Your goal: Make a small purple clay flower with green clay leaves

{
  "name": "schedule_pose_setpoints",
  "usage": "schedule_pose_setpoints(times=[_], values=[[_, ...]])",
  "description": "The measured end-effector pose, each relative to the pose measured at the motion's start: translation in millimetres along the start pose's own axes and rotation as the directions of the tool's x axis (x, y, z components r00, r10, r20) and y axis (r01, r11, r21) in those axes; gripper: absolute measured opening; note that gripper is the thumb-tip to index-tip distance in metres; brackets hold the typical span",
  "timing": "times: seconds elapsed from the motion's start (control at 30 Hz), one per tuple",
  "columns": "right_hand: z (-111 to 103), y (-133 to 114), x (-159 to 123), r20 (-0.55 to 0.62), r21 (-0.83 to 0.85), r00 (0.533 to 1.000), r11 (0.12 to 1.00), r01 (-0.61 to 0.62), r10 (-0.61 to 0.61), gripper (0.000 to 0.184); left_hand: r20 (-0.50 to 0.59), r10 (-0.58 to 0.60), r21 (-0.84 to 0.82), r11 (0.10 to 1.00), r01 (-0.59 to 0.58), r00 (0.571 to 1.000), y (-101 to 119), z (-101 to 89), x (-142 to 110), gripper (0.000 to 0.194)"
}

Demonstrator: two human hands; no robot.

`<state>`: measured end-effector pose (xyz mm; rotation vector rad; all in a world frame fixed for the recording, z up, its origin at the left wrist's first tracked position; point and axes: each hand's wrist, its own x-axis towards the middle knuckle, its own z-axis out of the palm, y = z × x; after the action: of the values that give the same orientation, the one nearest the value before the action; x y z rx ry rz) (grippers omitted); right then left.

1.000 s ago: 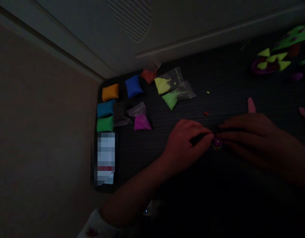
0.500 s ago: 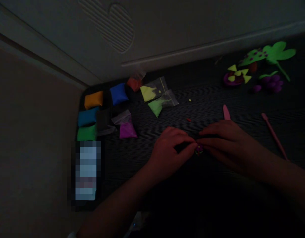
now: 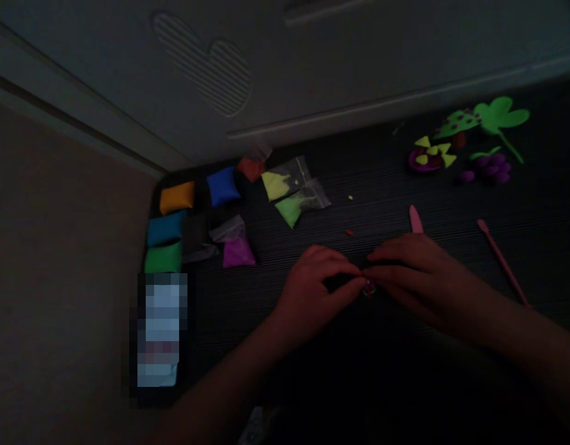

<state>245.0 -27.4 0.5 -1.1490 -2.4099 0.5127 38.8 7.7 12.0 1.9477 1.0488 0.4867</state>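
Between my fingertips sits a small purple clay piece (image 3: 369, 287) with yellow and reddish bits on it. My left hand (image 3: 319, 287) pinches it from the left with thumb and forefinger. From the right, my right hand (image 3: 414, 272) closes its fingertips on the same piece, partly covering it. A pink clay knife (image 3: 415, 219) sticks out beyond my right knuckles. Just past my hands lie a red clay scrap (image 3: 349, 232) and a tiny yellow scrap (image 3: 350, 198). The dim light hides the finer detail of the piece.
Bags of coloured clay, among them yellow (image 3: 278, 184), blue (image 3: 223, 187) and purple (image 3: 239, 252), lie to the left. A blurred-out bright rectangle (image 3: 160, 330) is nearest the left edge. At back right stand a purple clay dish (image 3: 421, 165), clay grapes (image 3: 494, 167) and a green flower (image 3: 500, 116). A pink stick tool (image 3: 503, 262) lies right.
The whole scene sits slightly lower in view, and the things at right have shifted left as the camera moved. Both hands keep their hold, with the fingertips slightly closer together.
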Motion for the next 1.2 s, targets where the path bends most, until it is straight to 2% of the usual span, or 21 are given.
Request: schedule_pose_setpoints(times=[0.4, 0.5, 0.63, 0.73, 0.93, 1.07, 1.2], values=[[-2.5, -2.3, 0.6, -0.029, 0.006, 0.999, 1.000, -0.026, 0.026, 0.034, -0.043, -0.022, -0.007, 1.000, 0.022, 0.999, 1.4, -1.3, -0.5, 0.012], [-3.9, -1.5, 0.8, -0.023, -0.007, 0.999, 0.999, -0.042, 0.042, 0.033, -0.110, -0.031, 0.026, 0.999, 0.034, 0.993, -2.0, -6.4, -0.5, 0.011], [-5.5, -0.9, 0.8, -0.032, -0.016, 0.998, 0.998, -0.059, 0.059, 0.030, -0.239, -0.003, 0.175, 0.984, 0.046, 0.971, -12.4, -16.4, 1.0, 0.012], [-5.2, 0.5, 0.4, -0.024, -0.015, 0.997, 0.998, -0.069, 0.068, 0.029, -0.291, 0.021, 0.278, 0.958, 0.064, 0.957, -20.7, -21.6, 3.4, 0.014], [-3.5, 4.0, -1.5, -0.030, -0.024, 0.997, 0.997, -0.070, 0.069, 0.029, -0.288, 0.055, 0.391, 0.918, 0.065, 0.956, -27.6, -21.8, 7.3, 0.016], [-3.7, 3.6, -1.7, -0.021, -0.022, 0.997, 0.997, -0.080, 0.080, 0.028, -0.268, 0.028, 0.410, 0.908, 0.088, 0.963, -28.1, -21.3, 8.0, 0.017], [-4.3, 3.8, -0.9, -0.033, -0.031, 0.995, 0.995, -0.090, 0.089, 0.026, -0.301, 0.027, 0.388, 0.916, 0.097, 0.953, -29.5, -21.7, 7.7, 0.017]])
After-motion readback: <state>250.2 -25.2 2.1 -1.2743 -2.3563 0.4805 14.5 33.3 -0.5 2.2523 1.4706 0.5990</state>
